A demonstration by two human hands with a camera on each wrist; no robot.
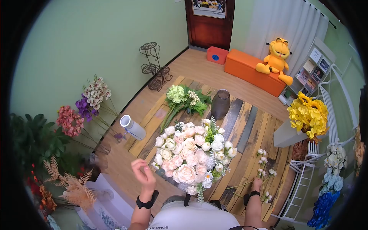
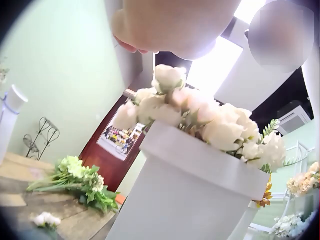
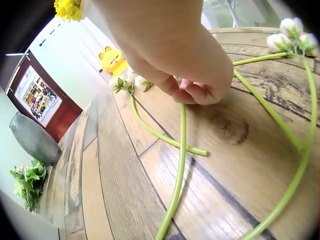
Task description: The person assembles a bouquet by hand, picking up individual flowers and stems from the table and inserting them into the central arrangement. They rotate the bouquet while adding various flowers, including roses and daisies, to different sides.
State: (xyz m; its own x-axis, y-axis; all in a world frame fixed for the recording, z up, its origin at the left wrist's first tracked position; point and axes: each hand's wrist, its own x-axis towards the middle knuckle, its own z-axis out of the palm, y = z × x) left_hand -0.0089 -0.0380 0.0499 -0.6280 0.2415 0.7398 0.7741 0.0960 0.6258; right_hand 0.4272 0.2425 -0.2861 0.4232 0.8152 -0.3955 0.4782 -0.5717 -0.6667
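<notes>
A full bouquet of pale pink and white flowers point(image 1: 188, 153) fills a white pot point(image 2: 185, 195) in front of my body. My left hand point(image 1: 143, 174) is raised at the bouquet's left side, fingers loosely bent and holding nothing. In the left wrist view the hand point(image 2: 175, 30) is above the flowers. Low over the table's right part, my right hand point(image 3: 175, 60) pinches the green stem point(image 3: 179, 165) of an artificial flower between thumb and fingers. Other stems with white buds point(image 3: 290, 37) lie around it on the wooden table point(image 1: 230, 172).
Green foliage with a pale green bloom point(image 1: 177, 94) lies at the table's far side beside a dark glass vase point(image 1: 220, 105). A white cylinder vase point(image 1: 134, 128) stands on the left. Yellow flowers point(image 1: 308, 115) fill a tall white vase point(image 1: 285, 135) on the right.
</notes>
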